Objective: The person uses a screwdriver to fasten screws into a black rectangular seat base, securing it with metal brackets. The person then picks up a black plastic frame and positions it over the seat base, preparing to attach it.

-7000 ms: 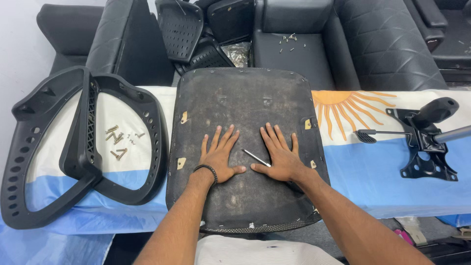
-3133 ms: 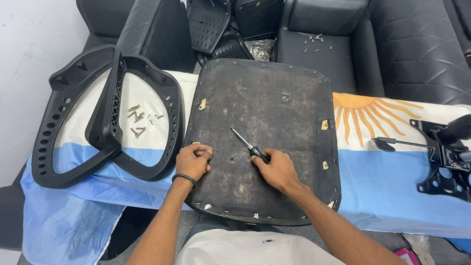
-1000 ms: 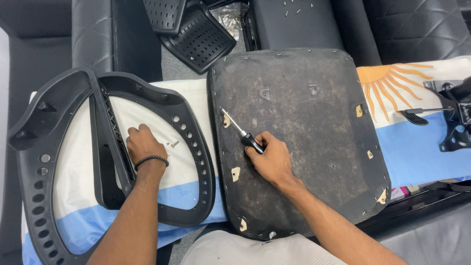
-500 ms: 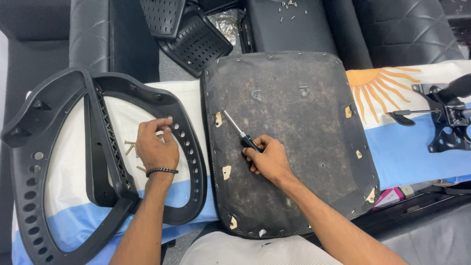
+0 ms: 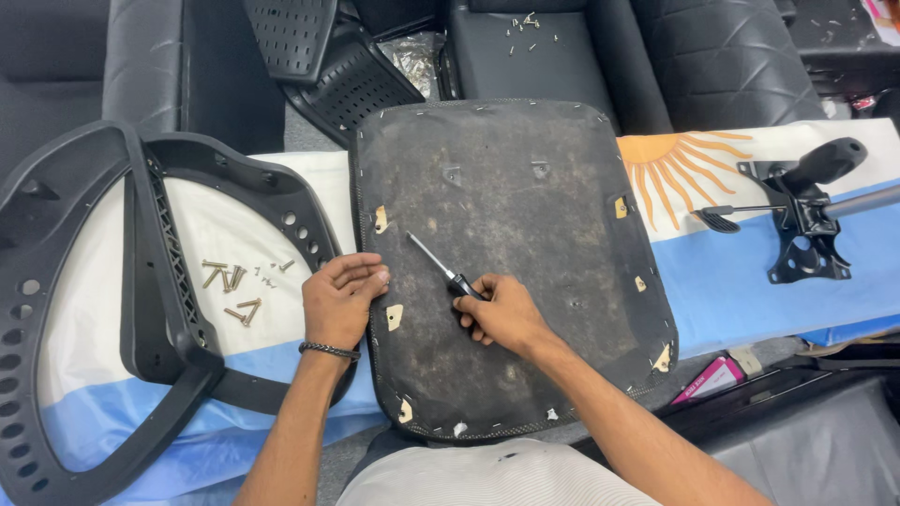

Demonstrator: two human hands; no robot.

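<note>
Right hand (image 5: 502,312) is wrapped around the handle of a screwdriver (image 5: 439,267), its shaft lying flat on the underside of the chair seat base (image 5: 511,253) and pointing up-left toward a bare mounting point. Left hand (image 5: 339,298) sits at the seat's left edge with its fingers curled together; it may be pinching a screw, but I cannot tell from this angle. Loose screws (image 5: 236,286) lie on the cloth inside the black plastic backrest frame (image 5: 150,309), just left of that hand. The chair tilt mechanism (image 5: 797,220) lies well apart on the right of the flag-pattern cloth (image 5: 750,272).

Judgement on doing the step well:
- Pick one screw only; check it matches the others in length.
- Start it by fingers in the hole, square to the board, before the driver goes on.
- Lift the driver upright, tip seated fully in the head, and push down while turning.
- Left hand steadies the seat edge so the board does not slide on the cloth.
- Snug all fixings first, then tighten them finally.
</note>
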